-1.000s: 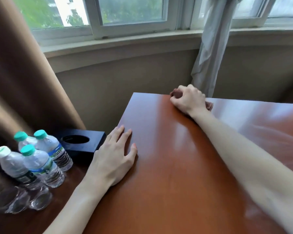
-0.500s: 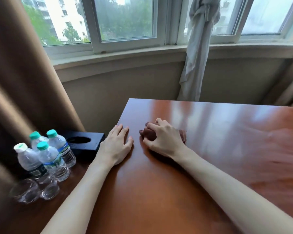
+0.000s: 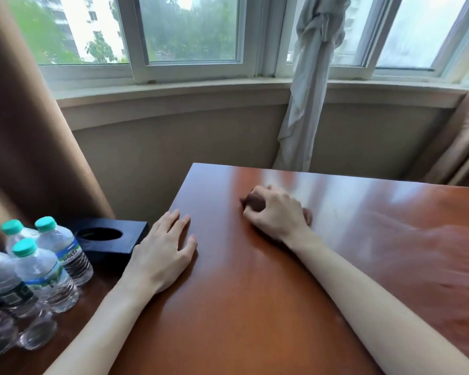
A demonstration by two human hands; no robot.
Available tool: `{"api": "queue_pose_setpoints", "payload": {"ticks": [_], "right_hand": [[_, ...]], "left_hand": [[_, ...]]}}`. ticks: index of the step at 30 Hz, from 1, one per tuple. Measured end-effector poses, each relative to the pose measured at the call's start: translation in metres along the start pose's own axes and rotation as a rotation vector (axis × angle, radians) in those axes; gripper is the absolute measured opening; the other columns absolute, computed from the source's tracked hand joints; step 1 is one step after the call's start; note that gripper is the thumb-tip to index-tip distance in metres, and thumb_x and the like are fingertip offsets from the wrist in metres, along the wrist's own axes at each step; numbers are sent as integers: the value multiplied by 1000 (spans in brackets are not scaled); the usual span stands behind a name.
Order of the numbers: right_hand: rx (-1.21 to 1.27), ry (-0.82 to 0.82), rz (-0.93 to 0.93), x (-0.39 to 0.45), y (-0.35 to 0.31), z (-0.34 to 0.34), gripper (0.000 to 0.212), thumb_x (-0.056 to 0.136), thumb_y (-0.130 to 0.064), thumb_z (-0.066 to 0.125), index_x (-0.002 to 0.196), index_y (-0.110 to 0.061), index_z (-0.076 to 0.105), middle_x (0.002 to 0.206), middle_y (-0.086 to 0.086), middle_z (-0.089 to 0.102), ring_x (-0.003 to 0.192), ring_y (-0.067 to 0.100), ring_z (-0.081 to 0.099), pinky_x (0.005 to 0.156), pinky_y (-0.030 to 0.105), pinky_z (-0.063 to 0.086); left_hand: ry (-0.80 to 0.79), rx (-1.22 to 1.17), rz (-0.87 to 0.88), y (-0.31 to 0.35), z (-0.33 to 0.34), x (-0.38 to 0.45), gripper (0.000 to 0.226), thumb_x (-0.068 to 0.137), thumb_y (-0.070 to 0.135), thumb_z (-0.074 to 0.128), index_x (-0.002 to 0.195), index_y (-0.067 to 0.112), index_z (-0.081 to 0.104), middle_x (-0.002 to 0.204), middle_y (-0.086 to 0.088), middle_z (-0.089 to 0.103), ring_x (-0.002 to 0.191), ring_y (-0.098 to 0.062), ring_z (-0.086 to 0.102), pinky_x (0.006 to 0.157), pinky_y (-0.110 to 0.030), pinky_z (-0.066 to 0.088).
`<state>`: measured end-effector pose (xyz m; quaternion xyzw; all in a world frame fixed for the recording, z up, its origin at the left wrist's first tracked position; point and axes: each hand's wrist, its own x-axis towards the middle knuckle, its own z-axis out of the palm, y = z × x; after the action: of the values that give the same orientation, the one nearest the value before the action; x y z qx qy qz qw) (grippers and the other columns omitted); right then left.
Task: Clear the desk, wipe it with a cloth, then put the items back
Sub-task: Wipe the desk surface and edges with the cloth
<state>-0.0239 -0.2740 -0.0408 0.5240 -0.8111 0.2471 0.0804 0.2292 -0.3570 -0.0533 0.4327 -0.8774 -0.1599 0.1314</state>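
A glossy reddish-brown desk [image 3: 255, 307] fills the lower right of the head view. My right hand [image 3: 276, 212] is closed over a small brown cloth [image 3: 255, 202], pressing it on the desk's far middle; only the cloth's ends show past my fingers. My left hand [image 3: 163, 253] lies flat, fingers apart, on the desk's left edge and holds nothing. Several water bottles [image 3: 46, 266] with green caps, a black tissue box [image 3: 111, 238] and two clear glasses [image 3: 37, 332] stand on a lower surface to the left.
A brown curtain [image 3: 25, 131] hangs at the left and another at the far right. A tied white curtain [image 3: 306, 90] hangs behind the desk under the window sill [image 3: 201, 90].
My right hand slid the cloth from the far edge back toward me and the left, then slightly right again. The left hand stayed flat on the edge. The camera tilted up.
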Motion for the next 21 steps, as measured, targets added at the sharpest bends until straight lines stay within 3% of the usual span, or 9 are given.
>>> {"api": "queue_pose_setpoints", "payload": {"ticks": [6, 9, 14, 21], "right_hand": [[-63, 62, 152, 126, 30, 42, 29, 84, -51, 61, 93, -24, 66, 93, 2, 52, 96, 33, 61, 73, 37, 38], [-106, 63, 150, 136, 28, 48, 30, 82, -50, 61, 96, -23, 66, 98, 5, 54, 100, 34, 60, 75, 39, 42], [-52, -2, 39, 56, -9, 27, 28, 82, -51, 61, 96, -27, 65, 97, 1, 54, 96, 30, 59, 75, 38, 49], [76, -90, -264, -122, -81, -31, 36, 81, -57, 54, 106, -33, 65, 101, -6, 56, 93, 19, 57, 71, 35, 52]], "left_hand": [[35, -35, -3, -5, 5, 3, 59, 97, 56, 35, 154, 45, 27, 163, 28, 7, 147, 11, -5, 117, -32, 27], [33, -29, -5, -4, 4, 2, 58, 97, 56, 35, 153, 46, 26, 163, 28, 7, 148, 11, -5, 117, -31, 27], [19, -20, -6, 0, 0, 0, 59, 98, 53, 37, 155, 41, 29, 165, 21, 12, 150, 5, 1, 118, -36, 27], [-53, 6, -24, 13, -12, -14, 57, 102, 49, 35, 157, 35, 27, 166, 14, 13, 153, -3, 3, 117, -46, 26]]}}
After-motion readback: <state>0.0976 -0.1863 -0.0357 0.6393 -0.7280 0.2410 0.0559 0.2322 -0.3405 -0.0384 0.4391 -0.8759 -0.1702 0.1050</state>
